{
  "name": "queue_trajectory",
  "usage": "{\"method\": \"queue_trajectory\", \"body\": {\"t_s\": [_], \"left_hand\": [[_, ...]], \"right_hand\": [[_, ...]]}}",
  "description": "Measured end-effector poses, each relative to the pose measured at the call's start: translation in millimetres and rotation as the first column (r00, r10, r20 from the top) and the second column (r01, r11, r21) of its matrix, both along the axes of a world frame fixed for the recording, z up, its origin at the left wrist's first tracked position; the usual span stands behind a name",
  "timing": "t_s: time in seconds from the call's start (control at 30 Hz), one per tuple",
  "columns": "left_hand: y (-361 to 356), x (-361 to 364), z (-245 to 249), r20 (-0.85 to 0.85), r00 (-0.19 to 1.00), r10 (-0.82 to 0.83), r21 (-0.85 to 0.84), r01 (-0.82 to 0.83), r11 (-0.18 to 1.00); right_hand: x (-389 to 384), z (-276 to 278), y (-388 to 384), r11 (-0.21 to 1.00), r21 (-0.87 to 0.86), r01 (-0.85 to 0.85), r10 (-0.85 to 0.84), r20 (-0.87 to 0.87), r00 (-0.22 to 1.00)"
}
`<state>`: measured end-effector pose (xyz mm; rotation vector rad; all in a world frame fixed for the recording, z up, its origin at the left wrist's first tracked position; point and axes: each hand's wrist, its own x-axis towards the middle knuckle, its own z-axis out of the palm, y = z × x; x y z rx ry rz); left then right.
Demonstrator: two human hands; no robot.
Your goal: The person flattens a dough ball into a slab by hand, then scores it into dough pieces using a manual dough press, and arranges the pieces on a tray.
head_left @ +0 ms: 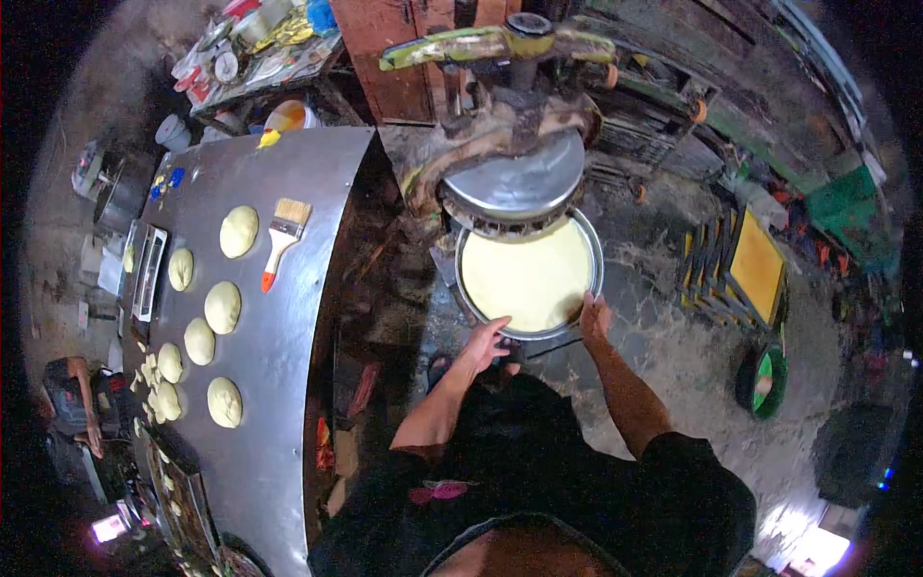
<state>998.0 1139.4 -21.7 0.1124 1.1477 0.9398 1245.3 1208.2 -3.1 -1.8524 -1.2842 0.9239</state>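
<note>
A round metal pan (598,252) holds a flat, pale sheet of dough (527,279) that fills it nearly to the rim. My left hand (487,343) grips the near-left rim, its fingertips reaching over the edge towards the dough. On the right side of the rim, my right hand (595,317) has hold of the pan; part of its fingers is hidden below. The pan's far edge lies under the round metal head (519,183) of a worn press machine, which hides that part of the dough. A long lever bar (497,46) crosses the machine's top.
A metal table (274,385) at left carries several dough balls (222,308), small dough pieces, a brush (286,240) and a scale (149,274). At right stand stacked trays (755,264) and a green tub (766,385). Another person (72,409) is at far left.
</note>
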Motion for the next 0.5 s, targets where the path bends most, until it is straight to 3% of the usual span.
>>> {"method": "queue_trajectory", "body": {"t_s": [0.07, 0.1, 0.17, 0.23, 0.27, 0.33, 0.37, 0.4, 0.43, 0.47, 0.5], "left_hand": [[25.4, 5.8, -4.9, 0.019, 0.898, -0.44, 0.011, 0.44, 0.898], [37.4, 9.7, 17.2, 0.026, 0.87, -0.492, 0.076, 0.489, 0.869], [66.9, 14.6, 9.4, -0.005, 0.902, -0.432, 0.086, 0.431, 0.898], [97.1, 4.6, 1.2, -0.037, 0.907, -0.419, 0.106, 0.421, 0.901], [106.5, 0.6, -0.7, 0.001, 0.937, -0.349, 0.149, 0.345, 0.927], [128.4, -12.1, 10.4, 0.055, 0.959, -0.278, 0.2, 0.263, 0.944], [140.7, -26.9, 27.4, -0.201, 0.808, -0.553, 0.174, 0.585, 0.792], [154.5, -43.2, 44.0, -0.432, 0.527, -0.732, 0.059, 0.826, 0.56], [170.3, -58.0, 54.0, -0.592, 0.384, -0.708, 0.147, 0.916, 0.374], [180.0, -72.6, 131.8, -0.796, 0.398, -0.455, 0.266, 0.906, 0.328], [185.4, -84.7, 196.4, -0.828, 0.539, -0.155, 0.455, 0.807, 0.377]], "right_hand": [[13.5, -15.4, 45.1, 0.993, 0.008, -0.12, 0.12, 0.049, 0.992], [16.7, -21.4, 63.0, 0.975, -0.003, -0.222, 0.221, 0.09, 0.971], [5.9, 37.3, 106.5, 0.973, -0.096, -0.211, 0.232, 0.407, 0.883], [-18.4, 128.4, 141.9, 0.899, 0.354, -0.259, 0.114, 0.383, 0.917], [-33.3, 199.8, 157.0, 0.838, 0.409, -0.362, 0.189, 0.405, 0.895], [-63.2, 317.7, 191.9, 0.584, 0.6, -0.547, 0.101, 0.614, 0.783], [-74.5, 369.8, 217.4, 0.425, 0.62, -0.66, -0.015, 0.734, 0.679], [-94.6, 429.5, 235.8, 0.223, 0.563, -0.796, -0.228, 0.824, 0.519], [-112.4, 486.7, 256.3, 0.259, 0.454, -0.853, -0.408, 0.852, 0.329], [-128.5, 538.7, 286.6, 0.142, 0.365, -0.92, -0.695, 0.699, 0.17], [-156.0, 583.7, 289.5, 0.341, 0.331, -0.88, -0.679, 0.734, 0.013]]}}
